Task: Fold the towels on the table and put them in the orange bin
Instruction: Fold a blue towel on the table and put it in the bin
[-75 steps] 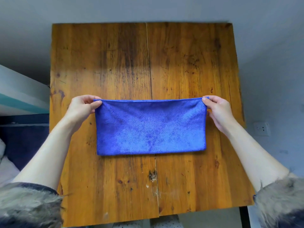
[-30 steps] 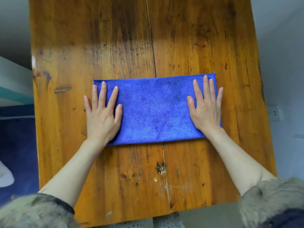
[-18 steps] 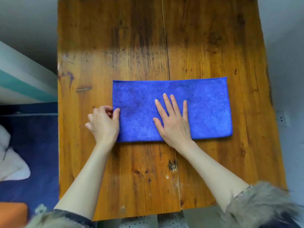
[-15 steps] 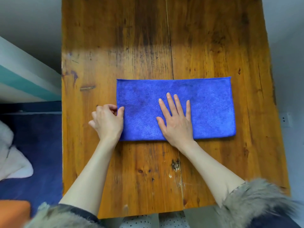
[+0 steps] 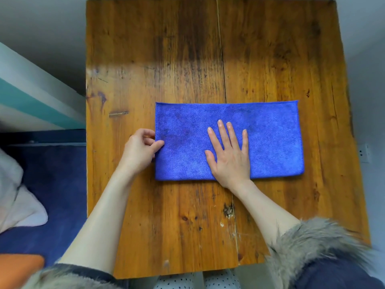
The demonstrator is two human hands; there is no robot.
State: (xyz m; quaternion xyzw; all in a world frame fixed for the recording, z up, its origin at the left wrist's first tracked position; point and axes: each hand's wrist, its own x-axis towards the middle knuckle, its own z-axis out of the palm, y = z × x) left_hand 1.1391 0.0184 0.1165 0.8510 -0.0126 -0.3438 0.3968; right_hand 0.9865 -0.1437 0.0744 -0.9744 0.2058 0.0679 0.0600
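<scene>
Nearest the person, two fur-trimmed sleeves (image 5: 312, 243) frame the near edge of the wooden table (image 5: 187, 215), and bare forearms reach out from them over the boards. Low at the near left corner, an orange shape (image 5: 19, 268) shows beside the table, on a dark blue floor (image 5: 52, 184); only its corner is in view, so I cannot tell if it is the bin. A white cloth (image 5: 18, 203) lies on that floor, further left.

Further in, the blue towel (image 5: 270, 138) lies flat on the middle of the table as a long rectangle running left to right. The right hand (image 5: 229, 157) rests flat on the towel's middle, palm down, fingers straight and slightly spread, pointing away. The left hand (image 5: 139, 151) sits at the towel's left short edge, its thumb on top of the cloth and its fingers curled at the edge, pinching it.

Beyond the towel, the far half of the table shows dark stains and a seam running down its middle. A grey wall (image 5: 41, 28) stands behind it, with a teal-striped panel (image 5: 31, 99) at the left.
</scene>
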